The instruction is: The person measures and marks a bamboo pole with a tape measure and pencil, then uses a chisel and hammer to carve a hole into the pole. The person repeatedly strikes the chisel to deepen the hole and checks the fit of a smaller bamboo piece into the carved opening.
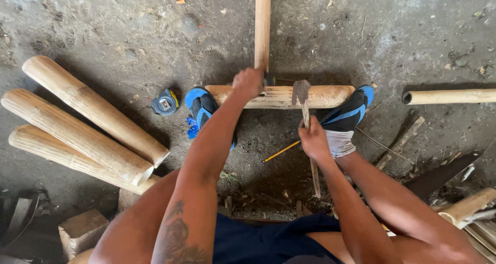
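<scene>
A short bamboo piece (325, 95) lies crosswise on the ground, pinned between my two feet in blue and black shoes (200, 106) (349, 110). My left hand (248, 82) is a closed fist on top of the bamboo, gripping a small dark tool (269, 80) that is mostly hidden. A long wooden pole (262, 26) runs from the fist to the top edge. My right hand (313, 138) grips the wooden handle of a hammer-like tool (301, 91), whose metal head rests against the bamboo just right of my left hand.
Three thick bamboo lengths (88, 106) lie at the left, a tape measure (165, 102) beside my left foot. A yellow pencil (281, 151) lies between my legs. A bamboo tube (447, 96), a dark saw blade (439, 176) and scraps lie at the right; a wood block (82, 230) sits lower left.
</scene>
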